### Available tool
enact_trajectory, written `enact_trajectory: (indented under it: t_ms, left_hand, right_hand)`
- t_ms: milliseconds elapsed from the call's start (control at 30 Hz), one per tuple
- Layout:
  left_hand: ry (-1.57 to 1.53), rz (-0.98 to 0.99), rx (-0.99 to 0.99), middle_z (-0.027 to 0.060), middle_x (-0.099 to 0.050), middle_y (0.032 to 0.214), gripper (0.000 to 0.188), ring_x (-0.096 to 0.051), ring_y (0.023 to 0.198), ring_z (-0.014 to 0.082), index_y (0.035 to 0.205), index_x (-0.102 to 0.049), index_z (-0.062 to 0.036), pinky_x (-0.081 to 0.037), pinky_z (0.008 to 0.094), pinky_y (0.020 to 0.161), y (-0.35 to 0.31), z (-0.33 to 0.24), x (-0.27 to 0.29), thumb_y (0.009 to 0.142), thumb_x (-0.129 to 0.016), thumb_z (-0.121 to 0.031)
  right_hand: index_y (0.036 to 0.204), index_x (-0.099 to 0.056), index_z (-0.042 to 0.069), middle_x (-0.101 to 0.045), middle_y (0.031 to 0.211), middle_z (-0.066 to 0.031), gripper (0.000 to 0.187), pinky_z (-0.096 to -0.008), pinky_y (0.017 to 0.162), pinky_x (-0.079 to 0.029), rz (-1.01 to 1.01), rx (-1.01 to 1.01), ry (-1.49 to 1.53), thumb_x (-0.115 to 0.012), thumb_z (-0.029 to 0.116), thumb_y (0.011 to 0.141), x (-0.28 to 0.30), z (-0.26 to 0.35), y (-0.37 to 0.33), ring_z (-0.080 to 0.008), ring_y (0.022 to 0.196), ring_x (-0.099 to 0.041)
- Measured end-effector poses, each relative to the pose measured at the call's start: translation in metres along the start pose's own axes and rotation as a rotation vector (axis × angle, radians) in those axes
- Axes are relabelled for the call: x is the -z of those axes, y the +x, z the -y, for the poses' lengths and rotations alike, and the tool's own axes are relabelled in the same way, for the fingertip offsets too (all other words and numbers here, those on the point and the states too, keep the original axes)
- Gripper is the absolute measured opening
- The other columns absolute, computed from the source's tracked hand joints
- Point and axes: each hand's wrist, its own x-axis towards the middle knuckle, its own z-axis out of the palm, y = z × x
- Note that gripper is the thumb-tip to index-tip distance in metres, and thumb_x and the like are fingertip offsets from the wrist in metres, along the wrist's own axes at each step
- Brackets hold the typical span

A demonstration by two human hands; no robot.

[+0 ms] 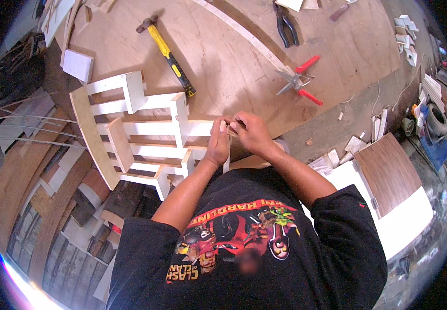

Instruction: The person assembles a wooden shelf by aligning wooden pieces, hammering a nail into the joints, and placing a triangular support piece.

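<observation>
A white wooden shelf frame, made of slats and short uprights, lies across the work table with a bare wood board along its left end. At its right end my left hand grips the frame, fingers held together and pointing away from me. Close beside it, touching the same end, my right hand is closed with its fingers curled in a pinch. What sits between those right fingertips is hidden or too small to make out.
On the work table lie a yellow-and-black hammer, red-handled snips, dark pliers and a long pale strip. A white block is at the left. Wood offcuts cover the floor at left; a brown panel lies right.
</observation>
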Motion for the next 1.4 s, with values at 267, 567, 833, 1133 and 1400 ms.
enact_trajectory:
  t_ms: [267,567,833,1133,1400]
  left_hand:
    - [0.067,0.073,-0.006,0.0108,-0.057,0.115,0.040,-0.054,0.107,0.0168,0.125,-0.049,-0.0009,-0.044,0.0333,0.100,0.000,0.005,0.003,0.113,-0.024,-0.029]
    - [-0.035,-0.003,0.044,0.0159,-0.062,0.107,0.034,-0.058,0.102,0.0248,0.118,-0.056,0.0017,-0.045,0.0367,0.094,-0.002,0.007,0.000,0.108,-0.034,-0.023]
    - [-0.064,-0.012,-0.001,0.0173,-0.061,0.107,0.032,-0.059,0.102,0.0284,0.116,-0.057,0.0012,-0.045,0.0377,0.094,0.000,0.010,-0.001,0.108,-0.035,-0.021]
    - [-0.065,-0.007,0.018,0.0150,-0.062,0.108,0.034,-0.059,0.103,0.0236,0.118,-0.057,0.0018,-0.046,0.0363,0.095,0.000,0.005,-0.001,0.108,-0.035,-0.022]
    - [-0.030,0.030,0.022,0.0148,-0.064,0.110,0.036,-0.060,0.103,0.0229,0.120,-0.057,0.0021,-0.047,0.0365,0.095,0.001,-0.004,0.000,0.108,-0.034,-0.023]
  right_hand:
    - [0.093,-0.069,0.004,-0.069,0.090,-0.0194,0.015,-0.0496,0.077,-0.050,-0.018,0.054,-0.010,-0.068,0.018,0.089,0.000,0.006,-0.001,-0.0406,0.088,-0.066]
    - [0.093,-0.069,0.004,-0.069,0.091,-0.0179,0.015,-0.0496,0.079,-0.050,-0.039,0.049,0.019,-0.067,0.019,0.091,-0.002,0.002,-0.006,-0.0406,0.089,-0.065]
    - [0.096,-0.070,0.004,-0.069,0.091,-0.0186,0.016,-0.0496,0.080,-0.050,-0.037,0.032,-0.002,-0.068,0.019,0.090,-0.002,0.004,-0.004,-0.0402,0.090,-0.066]
    - [0.088,-0.065,0.002,-0.066,0.084,-0.0190,0.006,-0.0463,0.073,-0.050,-0.084,0.125,-0.036,-0.069,0.007,0.087,-0.007,0.004,-0.001,-0.0390,0.082,-0.064]
    - [0.089,-0.066,0.003,-0.067,0.084,-0.0198,0.008,-0.0500,0.074,-0.049,-0.057,0.178,-0.062,-0.068,0.011,0.087,-0.011,-0.003,0.001,-0.0415,0.083,-0.063]
